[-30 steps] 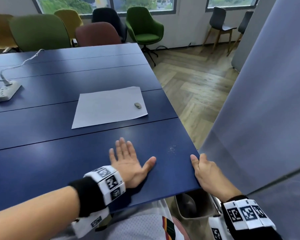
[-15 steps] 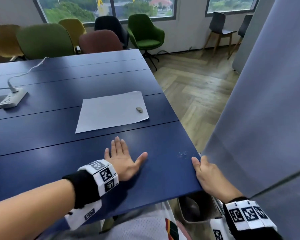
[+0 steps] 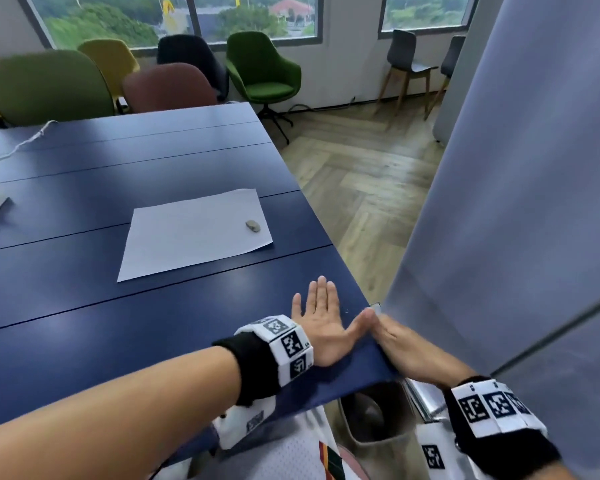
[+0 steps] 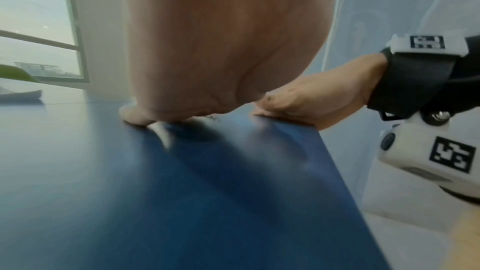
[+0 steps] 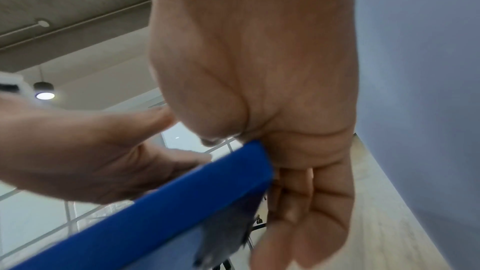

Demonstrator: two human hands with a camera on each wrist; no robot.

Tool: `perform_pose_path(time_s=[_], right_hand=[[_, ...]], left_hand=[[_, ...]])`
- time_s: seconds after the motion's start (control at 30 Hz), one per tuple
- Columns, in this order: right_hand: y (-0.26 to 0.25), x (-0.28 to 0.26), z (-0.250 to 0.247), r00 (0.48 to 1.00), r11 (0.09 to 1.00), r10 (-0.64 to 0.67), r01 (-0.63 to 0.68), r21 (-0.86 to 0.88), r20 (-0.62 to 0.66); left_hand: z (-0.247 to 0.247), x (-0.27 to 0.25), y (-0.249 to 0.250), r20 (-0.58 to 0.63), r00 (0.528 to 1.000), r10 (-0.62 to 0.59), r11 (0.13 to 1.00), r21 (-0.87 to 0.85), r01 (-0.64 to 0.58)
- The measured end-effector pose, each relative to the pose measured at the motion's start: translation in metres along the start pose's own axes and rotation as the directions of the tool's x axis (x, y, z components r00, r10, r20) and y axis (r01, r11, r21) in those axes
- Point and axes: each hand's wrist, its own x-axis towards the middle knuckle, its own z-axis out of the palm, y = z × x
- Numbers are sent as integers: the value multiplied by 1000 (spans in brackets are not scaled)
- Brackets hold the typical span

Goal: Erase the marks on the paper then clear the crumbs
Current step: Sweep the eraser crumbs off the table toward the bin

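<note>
**Inspector:** Head view first. Report the hands.

**Assistant:** The left hand (image 3: 321,323) lies flat on the dark blue tabletop (image 3: 125,327), fingers (image 3: 322,289) straight and released, holding nothing. Its thumb reaches toward 3 o'clock and meets the right hand (image 3: 400,344), which is set against the tabletop's right edge. In the right wrist view that hand's fingers (image 5: 298,196) hang loosely curled below the edge, cupped and grasping nothing.

**Inspector:** The crumbs?

**Assistant:** In the left wrist view, small dark eraser crumbs (image 4: 213,118) lie on the surface just beside the left palm, between it and the right hand. A few specks cling to the right hand. The rectangular white sheet of paper (image 3: 191,233) sits at 11 o'clock from the left hand, well apart, long axis running roughly left to right. No marks are readable on it. The small grey oval eraser (image 3: 253,225) rests near its right end.

**Inspector:** Deciding relation?

**Assistant:** The crumbs lie toward 3 o'clock of the left palm, and the cupped right hand waits right there. My judgement: sweeping is nearly finished.

**Inspector:** Change from earlier?

**Assistant:** Half a second ago the left hand was well short of the edge, with the crumbs between the hands; it has since slid right until they touch.
</note>
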Motion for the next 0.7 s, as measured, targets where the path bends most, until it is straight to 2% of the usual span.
perform_pose_path(time_s=[0.07,0.13,0.2,0.33,0.47,0.7], right_hand=[[6,-2,-16,999,1000,27,-27,12,22],[26,5,-35,996,995,89,-90,-41,-3],[55,21,-53,986,984,165,-165,-69,-10],[124,65,-68,940,934,338,-329,-137,47],[197,109,-53,868,854,492,-467,-229,65],[301,164,15,781,749,624,-583,-314,37]], left_hand=[[-19,-1,-13,21,1000,-18,1000,11,18],[-33,-1,-30,49,998,-44,991,128,37],[-39,1,-41,106,992,-70,970,241,42],[-42,4,-40,205,976,-77,948,319,8],[-39,11,-37,221,972,-75,906,422,-26],[-33,21,-44,213,970,-116,874,485,-1]])
